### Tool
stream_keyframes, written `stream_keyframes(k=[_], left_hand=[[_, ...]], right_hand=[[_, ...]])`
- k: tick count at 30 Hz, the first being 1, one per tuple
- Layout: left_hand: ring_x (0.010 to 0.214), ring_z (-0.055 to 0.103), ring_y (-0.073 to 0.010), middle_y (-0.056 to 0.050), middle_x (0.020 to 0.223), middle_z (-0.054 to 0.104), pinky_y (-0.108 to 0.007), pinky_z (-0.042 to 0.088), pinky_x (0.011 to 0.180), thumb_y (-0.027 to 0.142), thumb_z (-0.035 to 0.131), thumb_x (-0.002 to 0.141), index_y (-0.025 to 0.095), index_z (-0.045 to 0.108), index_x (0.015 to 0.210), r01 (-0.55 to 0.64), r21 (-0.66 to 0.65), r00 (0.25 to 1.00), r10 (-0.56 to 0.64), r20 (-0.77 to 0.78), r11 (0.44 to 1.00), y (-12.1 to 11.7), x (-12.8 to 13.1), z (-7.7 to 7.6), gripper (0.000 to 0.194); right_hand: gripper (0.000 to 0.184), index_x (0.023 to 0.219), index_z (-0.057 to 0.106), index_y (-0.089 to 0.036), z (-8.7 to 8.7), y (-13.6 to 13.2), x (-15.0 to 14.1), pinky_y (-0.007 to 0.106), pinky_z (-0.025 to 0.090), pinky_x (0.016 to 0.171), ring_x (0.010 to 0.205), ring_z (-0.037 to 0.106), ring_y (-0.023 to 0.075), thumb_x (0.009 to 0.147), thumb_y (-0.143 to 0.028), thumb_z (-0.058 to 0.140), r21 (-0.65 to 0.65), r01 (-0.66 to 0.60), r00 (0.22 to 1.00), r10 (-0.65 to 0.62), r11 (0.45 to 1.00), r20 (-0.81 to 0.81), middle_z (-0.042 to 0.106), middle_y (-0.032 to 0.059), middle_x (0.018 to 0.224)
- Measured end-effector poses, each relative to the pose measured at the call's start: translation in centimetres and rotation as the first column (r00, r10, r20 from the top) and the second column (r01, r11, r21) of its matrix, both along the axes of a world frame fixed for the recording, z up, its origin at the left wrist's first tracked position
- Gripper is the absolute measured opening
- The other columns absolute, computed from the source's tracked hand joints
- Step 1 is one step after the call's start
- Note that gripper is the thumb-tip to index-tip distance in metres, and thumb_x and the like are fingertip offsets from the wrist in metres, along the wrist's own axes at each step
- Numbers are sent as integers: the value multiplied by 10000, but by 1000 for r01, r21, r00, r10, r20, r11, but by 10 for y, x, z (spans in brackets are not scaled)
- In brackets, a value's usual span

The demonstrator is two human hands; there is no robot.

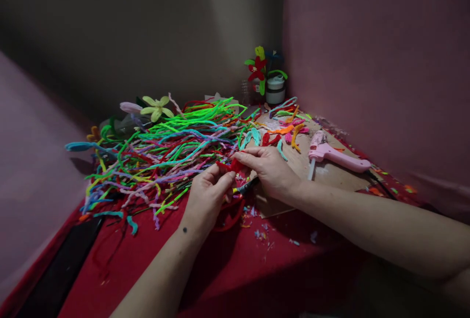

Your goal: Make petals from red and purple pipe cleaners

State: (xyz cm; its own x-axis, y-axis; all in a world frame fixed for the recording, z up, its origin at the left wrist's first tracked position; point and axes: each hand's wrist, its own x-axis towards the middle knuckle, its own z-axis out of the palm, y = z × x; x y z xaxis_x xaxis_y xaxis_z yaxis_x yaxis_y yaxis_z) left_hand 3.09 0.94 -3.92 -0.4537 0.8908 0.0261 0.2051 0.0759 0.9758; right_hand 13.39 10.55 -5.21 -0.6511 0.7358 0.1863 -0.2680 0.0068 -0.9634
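Note:
Between my two hands is a red pipe cleaner (236, 165), pinched at both ends. My left hand (207, 193) grips its left part with thumb and forefinger. My right hand (271, 171) pinches the other end, palm down over the cardboard's edge. Below them, a dark-handled tool (248, 186) lies partly hidden by my right hand; its kind I cannot make out. A red loop (231, 217) shows under my left hand. To the left spreads a big heap of coloured pipe cleaners (176, 141).
A pink glue gun (334, 156) lies on a cardboard sheet (330, 178) at the right, among bent pipe-cleaner pieces. Flowers (257, 68) stand at the back by a lidded jar (275, 90). Scraps litter the red cloth (279, 269). A dark flat object (60, 269) lies front left.

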Motion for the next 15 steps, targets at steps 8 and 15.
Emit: stream_keyframes(k=[8,15], left_hand=[[415,447,-70,28,494,540,-188,353,425,329,660,696,144,531,601,31,-50,987,-23,158,998,1,1,1,244],[426,452,-70,27,490,544,-191,356,449,297,655,694,146,538,574,9,-31,990,-4,143,999,-2,6,4,226]], right_hand=[[223,559,604,-142,3,2,3,251,330,566,552,441,92,732,-281,581,82,19,1000,-21,996,14,523,-20,540],[290,476,558,-155,6,4,3,253,286,510,480,388,81,733,-288,580,-34,-35,999,35,999,5,449,-31,471]])
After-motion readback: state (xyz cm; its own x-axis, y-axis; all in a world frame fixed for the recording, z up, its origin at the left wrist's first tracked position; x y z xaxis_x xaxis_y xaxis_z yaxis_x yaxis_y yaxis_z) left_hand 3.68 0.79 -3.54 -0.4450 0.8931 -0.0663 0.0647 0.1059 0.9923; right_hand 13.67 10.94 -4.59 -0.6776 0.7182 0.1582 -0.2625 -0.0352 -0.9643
